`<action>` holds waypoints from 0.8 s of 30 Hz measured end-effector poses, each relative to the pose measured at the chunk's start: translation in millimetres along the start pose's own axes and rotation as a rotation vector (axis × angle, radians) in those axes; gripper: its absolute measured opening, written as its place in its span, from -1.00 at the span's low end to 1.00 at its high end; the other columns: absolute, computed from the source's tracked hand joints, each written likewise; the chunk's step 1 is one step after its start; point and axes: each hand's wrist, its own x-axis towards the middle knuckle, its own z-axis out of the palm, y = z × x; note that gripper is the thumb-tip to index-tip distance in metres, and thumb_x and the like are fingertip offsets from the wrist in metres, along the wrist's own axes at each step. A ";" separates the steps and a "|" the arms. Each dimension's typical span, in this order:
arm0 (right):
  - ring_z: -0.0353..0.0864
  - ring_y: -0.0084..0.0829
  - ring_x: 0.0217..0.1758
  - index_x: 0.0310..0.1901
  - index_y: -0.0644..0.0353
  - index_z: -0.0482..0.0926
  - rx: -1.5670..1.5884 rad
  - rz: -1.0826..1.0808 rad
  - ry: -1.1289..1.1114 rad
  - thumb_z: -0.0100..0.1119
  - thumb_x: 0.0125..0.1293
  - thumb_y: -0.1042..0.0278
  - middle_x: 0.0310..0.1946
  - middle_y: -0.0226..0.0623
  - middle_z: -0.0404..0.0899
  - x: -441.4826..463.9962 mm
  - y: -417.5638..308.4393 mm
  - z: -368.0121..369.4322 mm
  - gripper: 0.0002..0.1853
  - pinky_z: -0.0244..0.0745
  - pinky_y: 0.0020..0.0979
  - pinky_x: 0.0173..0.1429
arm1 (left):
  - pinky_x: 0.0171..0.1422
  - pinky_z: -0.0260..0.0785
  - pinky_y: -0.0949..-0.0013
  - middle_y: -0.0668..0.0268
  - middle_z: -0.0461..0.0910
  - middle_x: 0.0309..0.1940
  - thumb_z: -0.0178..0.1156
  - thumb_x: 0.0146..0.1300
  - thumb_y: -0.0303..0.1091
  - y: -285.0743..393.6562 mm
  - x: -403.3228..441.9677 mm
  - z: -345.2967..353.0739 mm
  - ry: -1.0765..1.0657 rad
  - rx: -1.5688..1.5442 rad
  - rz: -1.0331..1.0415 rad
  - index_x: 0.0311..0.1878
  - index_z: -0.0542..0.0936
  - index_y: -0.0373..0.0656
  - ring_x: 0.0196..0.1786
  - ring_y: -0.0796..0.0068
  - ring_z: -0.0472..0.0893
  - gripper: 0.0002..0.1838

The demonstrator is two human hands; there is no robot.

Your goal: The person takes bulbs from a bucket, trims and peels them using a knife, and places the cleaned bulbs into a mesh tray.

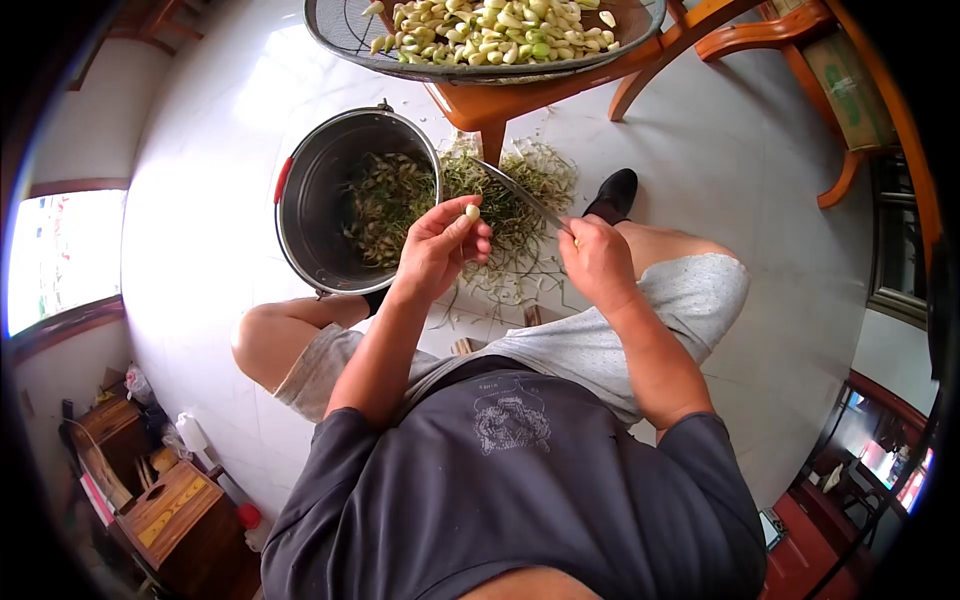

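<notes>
My left hand [440, 245] pinches a small pale bulb [472, 212] between thumb and fingertips, beside the rim of a metal bucket [290, 225]. In my right hand [597, 262] is the handle of a knife [522, 192], its long blade angled up and left, its tip apart from the bulb. Inside the bucket lie unpeeled bulbs with stems [385, 205]. Beneath the blade, green and pale trimmings [530, 175] are heaped on the floor. A wide mesh basket [340, 45] at the top holds many pale bulbs [500, 35].
The basket rests on a wooden stool [490, 105] in front of me. A wooden chair [780, 40] stands at the upper right. My dark shoe [618, 188] is right of the trimmings. Wooden boxes [175, 510] and bottles are at the lower left.
</notes>
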 end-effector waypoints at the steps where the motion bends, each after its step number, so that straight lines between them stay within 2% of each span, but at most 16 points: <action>1: 0.57 -0.03 -0.38 -0.29 0.30 0.61 0.034 -0.011 0.010 0.21 0.15 0.41 -0.44 0.00 0.57 2.7 -1.0 1.7 -0.85 0.47 -0.21 -0.29 | -0.08 0.48 0.33 0.15 0.56 -0.23 0.12 0.34 -0.40 3.1 1.0 4.2 0.029 0.004 0.005 0.10 0.43 -0.21 -0.18 0.38 0.57 -0.71; 5: 0.57 -0.05 -0.42 -0.29 0.33 0.60 0.128 -0.031 0.005 0.21 0.14 0.43 -0.47 -0.01 0.55 1.4 -6.1 -1.4 -0.85 0.44 -0.23 -0.33 | -0.26 0.46 0.45 0.27 0.56 -0.29 0.14 0.33 -0.42 4.7 0.9 29.7 0.199 -0.020 0.132 -0.05 0.48 -0.26 -0.37 0.52 0.55 -0.81; 8: 0.58 -0.06 -0.32 -0.24 0.20 0.64 0.151 0.034 -0.064 0.16 0.17 0.37 -0.41 -0.09 0.57 3.0 -8.3 -3.0 -0.83 0.48 -0.15 -0.22 | -0.37 0.36 0.54 0.36 0.52 -0.32 0.16 0.30 -0.46 4.9 7.6 4.0 0.273 0.416 0.302 -0.07 0.48 -0.26 -0.47 0.58 0.47 -0.82; 11: 0.58 -0.06 -0.34 -0.24 0.21 0.64 0.187 0.028 -0.056 0.18 0.16 0.37 -0.42 -0.09 0.57 3.7 -6.7 -1.4 -0.83 0.47 -0.18 -0.25 | -0.41 0.28 0.59 0.41 0.49 -0.33 0.18 0.29 -0.48 16.0 5.6 3.2 0.219 0.256 0.305 -0.07 0.49 -0.27 -0.49 0.64 0.43 -0.82; 12: 0.58 -0.07 -0.35 -0.24 0.21 0.64 0.214 0.030 -0.051 0.19 0.16 0.37 -0.42 -0.10 0.57 3.9 -7.9 -1.8 -0.83 0.47 -0.19 -0.25 | -0.43 0.27 0.58 0.40 0.49 -0.37 0.17 0.29 -0.48 19.9 4.8 12.0 0.283 0.298 0.314 -0.08 0.49 -0.28 -0.48 0.66 0.44 -0.82; 18: 0.58 -0.11 -0.38 -0.22 0.22 0.65 0.274 0.036 -0.019 0.22 0.16 0.37 -0.43 -0.11 0.57 2.8 -15.7 -5.5 -0.82 0.46 -0.25 -0.29 | -0.34 0.40 0.59 0.34 0.55 -0.40 0.17 0.26 -0.54 12.4 5.5 14.2 0.410 0.515 0.379 -0.09 0.48 -0.29 -0.40 0.65 0.54 -0.83; 21: 0.58 -0.13 -0.38 -0.21 0.22 0.65 0.292 0.021 0.008 0.21 0.16 0.37 -0.43 -0.12 0.57 0.0 -19.0 -3.2 -0.82 0.47 -0.26 -0.29 | -0.27 0.48 0.54 0.25 0.59 -0.35 0.21 0.19 -0.60 1.5 6.2 5.8 0.459 0.666 0.472 -0.13 0.49 -0.32 -0.34 0.56 0.61 -0.81; 24: 0.58 -0.13 -0.37 -0.21 0.24 0.65 0.288 -0.022 0.006 0.20 0.17 0.39 -0.42 -0.13 0.57 -3.1 -22.6 -1.7 -0.82 0.48 -0.27 -0.28 | -0.28 0.42 0.62 0.37 0.58 -0.40 0.24 0.16 -0.61 -6.6 7.1 7.5 0.501 0.676 0.500 -0.16 0.50 -0.27 -0.36 0.68 0.55 -0.81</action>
